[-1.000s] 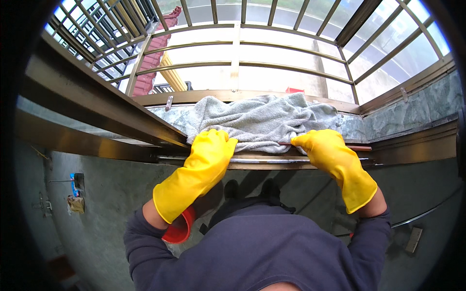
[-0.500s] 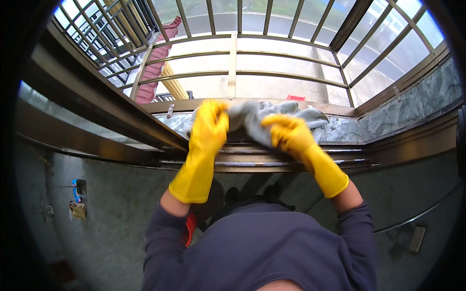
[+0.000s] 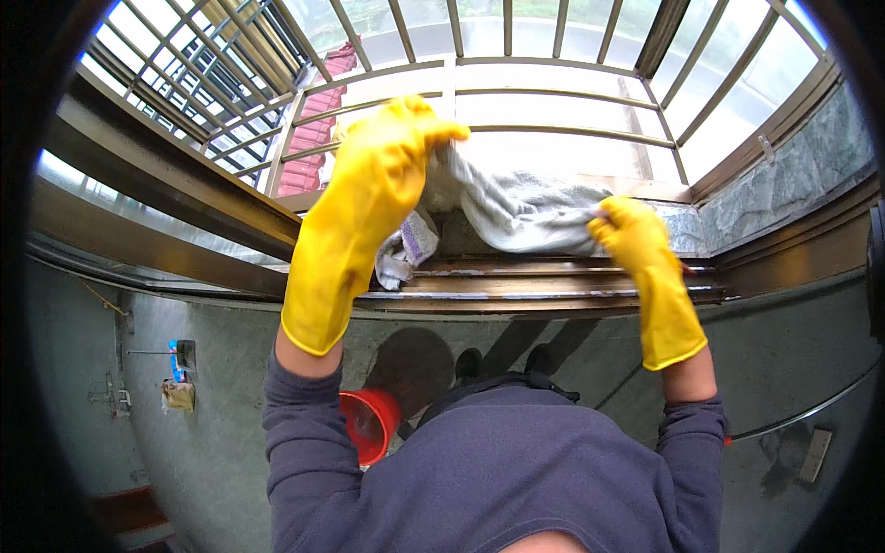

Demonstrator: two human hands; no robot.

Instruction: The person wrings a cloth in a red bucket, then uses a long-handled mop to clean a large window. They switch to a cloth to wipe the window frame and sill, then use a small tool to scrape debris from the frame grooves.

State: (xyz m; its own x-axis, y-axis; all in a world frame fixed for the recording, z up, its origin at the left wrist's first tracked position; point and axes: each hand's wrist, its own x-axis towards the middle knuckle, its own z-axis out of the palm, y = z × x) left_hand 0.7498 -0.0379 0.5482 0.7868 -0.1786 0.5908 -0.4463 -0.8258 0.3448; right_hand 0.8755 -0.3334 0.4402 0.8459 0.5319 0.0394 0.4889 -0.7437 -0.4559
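Note:
A grey towel hangs stretched between my two hands above the window sill. My left hand, in a yellow rubber glove, pinches one end and is raised in front of the window bars. Lower and to the right, my right hand, gloved the same way, is closed on the other end. Beneath my left hand, a whitish cloth with a purple stripe lies over the edge of the sliding window track; whether it is part of the towel I cannot tell.
Metal security bars stand beyond the sill. A brown-framed sliding window is at the left. On the floor beside me stands a red bucket. Further left lies a brown package, and at the right a hose runs along the floor.
My left hand has risen and my right hand has moved to the right, drawing the towel out between them. The red bucket shows more fully now.

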